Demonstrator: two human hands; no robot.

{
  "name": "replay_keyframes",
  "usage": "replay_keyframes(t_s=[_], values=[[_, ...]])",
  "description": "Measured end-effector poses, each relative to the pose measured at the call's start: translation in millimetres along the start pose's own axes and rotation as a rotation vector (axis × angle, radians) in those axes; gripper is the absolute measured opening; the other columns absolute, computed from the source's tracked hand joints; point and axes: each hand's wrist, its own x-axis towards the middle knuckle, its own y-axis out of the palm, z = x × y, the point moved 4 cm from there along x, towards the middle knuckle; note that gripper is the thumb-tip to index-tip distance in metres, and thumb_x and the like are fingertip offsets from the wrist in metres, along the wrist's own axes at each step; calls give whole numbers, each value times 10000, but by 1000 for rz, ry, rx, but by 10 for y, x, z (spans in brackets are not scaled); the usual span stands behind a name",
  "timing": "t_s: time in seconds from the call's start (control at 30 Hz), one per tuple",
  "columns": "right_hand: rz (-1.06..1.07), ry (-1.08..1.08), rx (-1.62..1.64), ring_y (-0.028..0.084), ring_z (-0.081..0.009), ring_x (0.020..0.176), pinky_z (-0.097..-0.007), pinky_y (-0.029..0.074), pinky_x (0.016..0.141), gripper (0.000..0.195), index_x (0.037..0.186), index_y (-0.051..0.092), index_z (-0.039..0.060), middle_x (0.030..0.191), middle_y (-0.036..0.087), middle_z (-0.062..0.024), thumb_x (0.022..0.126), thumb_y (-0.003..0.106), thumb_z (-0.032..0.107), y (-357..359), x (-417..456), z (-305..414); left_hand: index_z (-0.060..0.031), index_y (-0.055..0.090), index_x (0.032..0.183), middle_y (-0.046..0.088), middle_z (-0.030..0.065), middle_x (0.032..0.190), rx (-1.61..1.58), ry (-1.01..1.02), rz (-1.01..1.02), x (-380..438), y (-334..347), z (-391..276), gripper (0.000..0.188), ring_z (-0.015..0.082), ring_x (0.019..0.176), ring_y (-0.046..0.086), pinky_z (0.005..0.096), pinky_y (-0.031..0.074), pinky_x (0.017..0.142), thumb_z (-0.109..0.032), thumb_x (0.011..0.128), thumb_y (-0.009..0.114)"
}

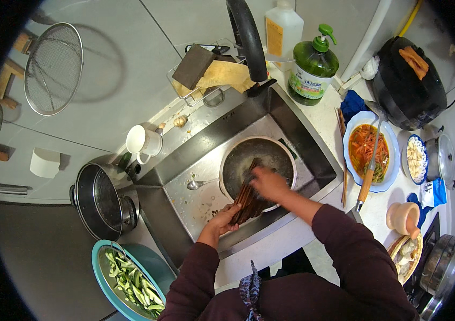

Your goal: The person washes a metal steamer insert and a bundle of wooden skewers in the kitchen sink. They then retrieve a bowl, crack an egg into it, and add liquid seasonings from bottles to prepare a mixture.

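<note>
My left hand (224, 220) grips a bundle of dark brown chopsticks (247, 204), tilted over the near rim of a round metal basin (237, 156). The far ends of the sticks reach into the basin. Blurred by motion, my right hand (269, 184) is over the upper part of the bundle; a small greyish thing may be under its fingers, but the blur hides it. Murky liquid appears to lie in the basin, which stands in a stainless steel sink (187, 204). A metal spoon (197, 184) rests on the sink floor beside it.
The black faucet (249, 44) overhangs the sink's back edge. To the left stand a white mug (147, 140), a steel pot (101, 200) and a teal basin (103, 277) with cut green vegetables. A green soap bottle (313, 72) and a food dish (351, 136) line the right counter.
</note>
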Motion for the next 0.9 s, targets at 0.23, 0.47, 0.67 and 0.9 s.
replay_keyframes(t_s=[0.23,0.47,0.67,0.9], values=[[168,-5,-291,626,-377,897,-477,496,727,278,1140,522,152,1066,561,-184,874,519,234,549,275,49,-110,343,1253,547,50,1036,180,109,-102,106,40,-34,560,146,827,523,314,459,616,-457,878,572],[160,-42,-463,638,-371,850,-472,509,690,246,1100,536,158,1020,567,-184,861,486,189,448,389,-155,-102,366,1212,531,46,1078,248,95,-126,193,-24,20,484,155,872,528,309,466,624,-421,898,549],[231,-203,-320,648,-364,790,-467,509,657,211,1063,539,173,1005,564,-189,867,480,226,589,152,281,-71,360,1217,545,57,969,268,132,-57,225,-30,16,496,137,763,517,276,446,539,-394,896,558],[208,453,-453,557,-355,1094,-435,471,860,458,1296,427,111,1265,464,-167,875,542,249,-42,526,-706,-106,460,1215,575,37,961,-74,104,132,-271,-91,162,411,126,768,544,282,463,552,-385,924,539]])
